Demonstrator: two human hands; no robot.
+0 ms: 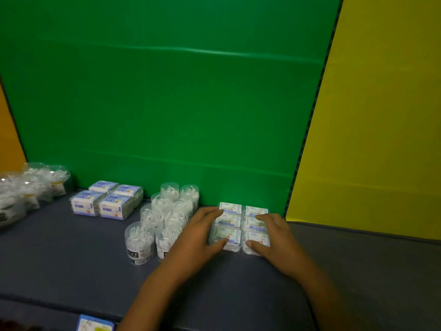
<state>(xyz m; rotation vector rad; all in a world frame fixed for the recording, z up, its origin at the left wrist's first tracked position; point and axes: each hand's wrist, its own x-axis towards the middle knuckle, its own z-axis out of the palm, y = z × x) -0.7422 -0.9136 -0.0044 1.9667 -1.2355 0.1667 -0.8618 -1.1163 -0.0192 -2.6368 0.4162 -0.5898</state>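
Both hands are on the block of small wipe packs (230,220), which is laid two columns by three rows on the tabletop (71,254), far side close to the green backdrop (167,91) near its seam with the yellow panel (381,115). The left hand (195,232) brackets the left column, forefinger on the far pack and thumb against the near pack's front. The right hand (276,237) mirrors that on the right column. The fingers (214,212) are spread and mostly straight, touching the packs and not wrapped round any one of them. Nothing is lifted. This looks like squaring up: pushing in from the outer sides and front closes the gaps and trues the rows, with the hands apart so each column is steered on its own. The block sits just right of a cluster of clear floss-pick tubs (167,218), and the left hand is close to the nearest tubs, so a nudge there could tip one. Goods are grouped by type along the backdrop: four boxed packs (107,199) in a two-by-two further left, then round clear tubs of cotton swabs (31,185) at the far left. This is probably shelf-style facing, labels up and toward the viewer. One blue pack (95,323) sits at the near edge, cut off by the frame, and I can't tell what it is.
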